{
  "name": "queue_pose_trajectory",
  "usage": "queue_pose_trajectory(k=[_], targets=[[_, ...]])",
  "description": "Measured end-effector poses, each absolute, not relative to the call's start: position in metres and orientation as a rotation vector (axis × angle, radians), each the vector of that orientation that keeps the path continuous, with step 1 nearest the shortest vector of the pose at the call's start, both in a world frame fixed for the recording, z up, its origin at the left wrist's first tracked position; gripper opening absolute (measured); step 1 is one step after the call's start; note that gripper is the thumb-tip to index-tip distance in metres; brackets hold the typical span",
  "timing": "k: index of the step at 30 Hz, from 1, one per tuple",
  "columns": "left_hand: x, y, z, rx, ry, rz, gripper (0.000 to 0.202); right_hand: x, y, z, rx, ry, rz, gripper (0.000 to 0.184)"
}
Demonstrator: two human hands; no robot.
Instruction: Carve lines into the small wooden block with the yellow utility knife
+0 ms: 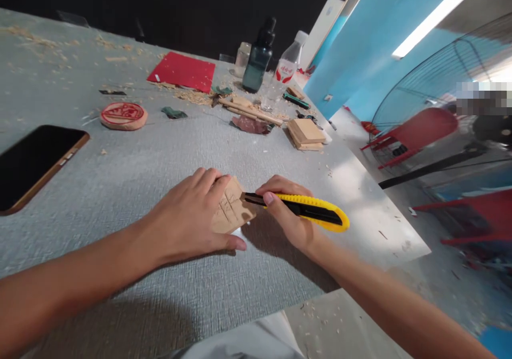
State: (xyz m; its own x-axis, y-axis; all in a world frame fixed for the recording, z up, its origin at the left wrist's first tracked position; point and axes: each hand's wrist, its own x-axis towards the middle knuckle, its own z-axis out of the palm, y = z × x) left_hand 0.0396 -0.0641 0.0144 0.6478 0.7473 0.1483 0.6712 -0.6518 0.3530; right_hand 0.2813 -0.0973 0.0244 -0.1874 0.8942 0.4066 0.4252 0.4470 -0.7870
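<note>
A small wooden block [230,212] with lines and marks cut into its face lies on the grey table [132,183]. My left hand [194,209] grips it from the left, fingers over its far edge and thumb along the near side. In my right hand [286,209] is a yellow and black utility knife [320,212], handle pointing right. The knife's tip meets the block's right part. Part of the block is hidden beneath my left fingers.
A phone [38,164] and a round carved wooden piece with a red face [124,115] lie left. Behind are red paper [184,71], a dark bottle [258,57], a clear plastic bottle [285,71], sticks [252,112], wood shavings and stacked wooden blocks [306,132]. The table's edge runs along the right.
</note>
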Motion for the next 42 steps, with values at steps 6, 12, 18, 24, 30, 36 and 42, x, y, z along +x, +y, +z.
queue_pose_trajectory(k=[6, 12, 18, 24, 30, 36, 42], targets=[[0.029, -0.055, 0.019, 2.634, 1.294, 0.191, 0.129, 0.279, -0.082, 0.028, -1.078, -1.903, 0.694, 0.013], [0.022, -0.039, 0.012, 2.747, 0.987, 0.375, 0.124, 0.271, -0.065, 0.025, -1.062, -1.934, 0.649, 0.015], [0.025, -0.031, 0.005, 2.617, 0.907, 0.376, 0.101, 0.269, -0.074, 0.019, -1.056, -1.903, 0.559, 0.016], [0.026, -0.031, 0.005, 2.68, 0.922, 0.362, 0.098, 0.27, -0.081, 0.015, -0.999, -1.908, 0.456, 0.02], [0.027, -0.03, 0.001, 2.596, 0.875, 0.404, 0.098, 0.269, -0.079, 0.02, -1.031, -1.926, 0.506, 0.018], [0.027, -0.029, 0.001, 2.599, 0.873, 0.404, 0.094, 0.272, -0.075, 0.025, -1.071, -1.956, 0.553, 0.021], [0.028, -0.029, 0.003, 2.602, 0.883, 0.388, 0.095, 0.273, -0.077, 0.022, -1.066, -1.935, 0.559, 0.023]])
